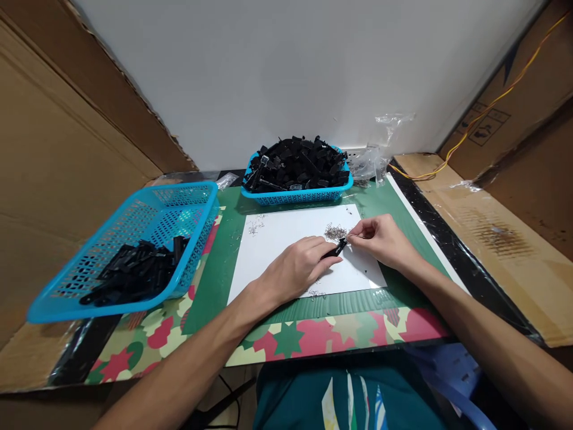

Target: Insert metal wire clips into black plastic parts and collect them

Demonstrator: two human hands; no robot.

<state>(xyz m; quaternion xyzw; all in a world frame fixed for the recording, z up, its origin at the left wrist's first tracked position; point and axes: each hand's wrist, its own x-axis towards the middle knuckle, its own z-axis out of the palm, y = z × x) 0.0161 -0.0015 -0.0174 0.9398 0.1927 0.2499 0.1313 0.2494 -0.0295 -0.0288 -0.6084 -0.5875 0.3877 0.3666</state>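
Observation:
Over a white sheet (273, 251), my left hand (304, 263) is closed around a small black plastic part (336, 249), whose far end points up and to the right. My right hand (378, 239) is pinched at that end of the part; a thin, needle-like piece seems to be between its fingertips, too small to name. Just behind the black part lies a pile of tiny metal pieces (335, 231), perhaps small springs. More such pieces (256, 227) are scattered at the sheet's far left corner, and a few (316, 293) lie by its near edge.
A blue basket (298, 196) heaped with black plastic parts (298, 161) stands at the back. Another blue basket (197, 263), partly filled with black parts (138, 269), is at the left. Clear plastic bags (371, 161) lie at back right. Cardboard (519, 119) walls both sides; a yellow wire (496, 98) runs along the right.

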